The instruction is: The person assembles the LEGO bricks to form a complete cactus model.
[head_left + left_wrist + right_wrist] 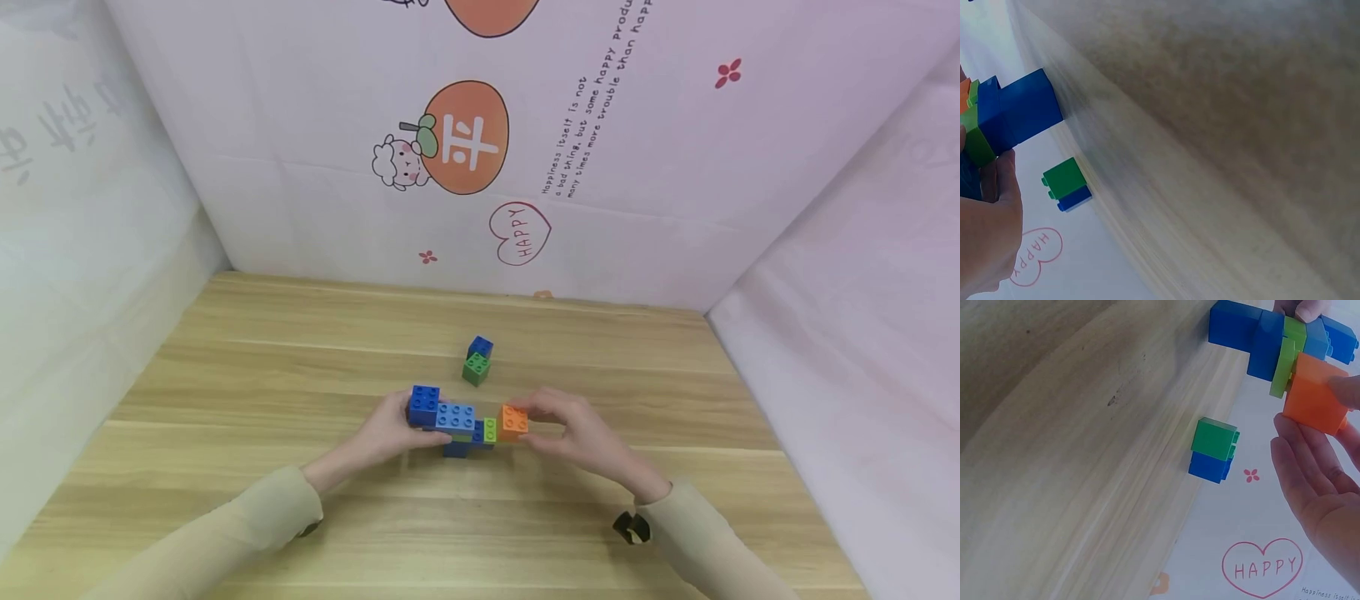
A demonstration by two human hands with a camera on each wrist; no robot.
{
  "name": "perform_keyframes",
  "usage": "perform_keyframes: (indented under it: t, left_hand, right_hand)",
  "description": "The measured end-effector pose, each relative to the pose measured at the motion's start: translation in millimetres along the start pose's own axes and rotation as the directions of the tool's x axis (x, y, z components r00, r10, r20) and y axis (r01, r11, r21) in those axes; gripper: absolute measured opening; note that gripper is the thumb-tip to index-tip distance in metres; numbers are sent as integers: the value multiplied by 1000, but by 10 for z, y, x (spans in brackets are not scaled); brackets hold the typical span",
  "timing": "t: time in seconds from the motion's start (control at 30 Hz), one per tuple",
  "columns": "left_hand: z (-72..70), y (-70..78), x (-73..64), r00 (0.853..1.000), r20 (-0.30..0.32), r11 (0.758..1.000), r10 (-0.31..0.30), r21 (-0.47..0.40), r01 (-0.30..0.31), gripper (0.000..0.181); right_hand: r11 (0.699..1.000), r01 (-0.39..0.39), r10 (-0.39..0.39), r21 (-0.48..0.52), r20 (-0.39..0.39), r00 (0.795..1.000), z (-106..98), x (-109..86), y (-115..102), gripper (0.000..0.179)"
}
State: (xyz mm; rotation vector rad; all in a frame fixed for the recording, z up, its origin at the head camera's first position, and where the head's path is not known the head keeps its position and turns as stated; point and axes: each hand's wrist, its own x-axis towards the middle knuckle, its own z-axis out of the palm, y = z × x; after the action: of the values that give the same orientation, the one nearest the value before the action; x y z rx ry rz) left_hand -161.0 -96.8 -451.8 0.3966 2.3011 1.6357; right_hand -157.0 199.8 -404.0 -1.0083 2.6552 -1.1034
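Note:
My left hand (382, 433) grips a joined build of toy building bricks from its left side. At the build's upper left sits a dark blue brick (424, 405) beside a light blue brick (455, 417). Lower down are more dark blue bricks (1029, 106) and a lime green brick (490, 430). Between thumb and fingers, my right hand (573, 437) pinches an orange brick (513, 422) at the right end of the build. In the right wrist view the orange brick lies right up against the lime green piece, its studs facing away from the table.
Beyond the hands, a green brick (476, 369) and a blue brick (481, 347) stand side by side on the wooden table (337, 333). A printed white cloth (315, 217) rises behind the table's far edge, with pale cloths on both sides.

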Motion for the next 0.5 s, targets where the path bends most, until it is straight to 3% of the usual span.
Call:
perform_keyframes:
  t: [0.3,0.5]
  left_hand:
    - [-15,8,-16,999,5,999,37,8,-38,57]
    - [-13,12,-18,1000,-2,1000,24,0,-24,56]
  right_hand:
    - [1000,-6,6,-24,8,1000,-10,10,-26,41]
    - [999,-16,17,-50,17,1000,-15,15,-48,41]
